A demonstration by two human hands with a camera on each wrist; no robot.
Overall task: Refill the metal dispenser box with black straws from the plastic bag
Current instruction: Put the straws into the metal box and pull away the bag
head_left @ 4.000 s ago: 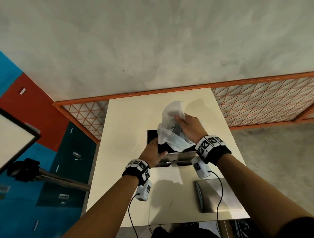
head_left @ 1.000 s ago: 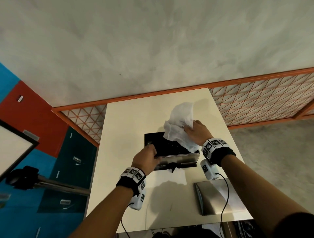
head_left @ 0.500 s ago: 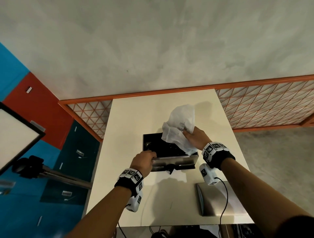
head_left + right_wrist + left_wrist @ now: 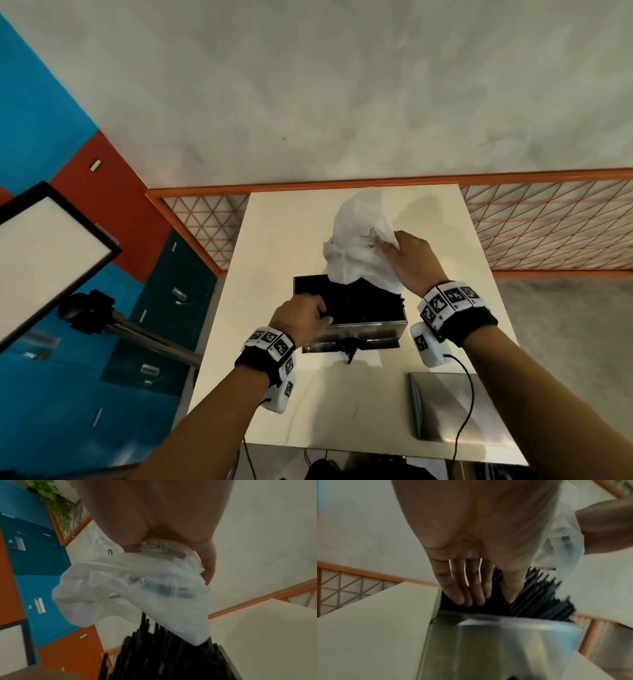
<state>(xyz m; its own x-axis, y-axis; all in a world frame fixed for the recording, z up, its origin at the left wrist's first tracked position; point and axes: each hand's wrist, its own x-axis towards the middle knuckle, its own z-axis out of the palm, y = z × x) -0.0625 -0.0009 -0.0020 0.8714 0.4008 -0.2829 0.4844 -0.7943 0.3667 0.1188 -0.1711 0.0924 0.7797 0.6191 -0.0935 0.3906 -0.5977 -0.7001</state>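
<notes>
Fingers (image 4: 462, 588) of left hand (image 4: 301, 317) (straight) among black straws (image 4: 539, 596).

Both bare forearms wear black wristbands (image 4: 459, 310) carrying black-and-white square markers, white camera pods and black cables.

Cream table (image 4: 284, 240) carries metal dispenser box (image 4: 363, 334), steel lid (image 4: 448, 407).

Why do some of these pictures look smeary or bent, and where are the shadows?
Head view: sharp but wide-angle, railing bowed, soft shadows on the table. Left wrist view: straws and metal box motion-smeared. Right wrist view: plastic bag soft, dim.
</notes>
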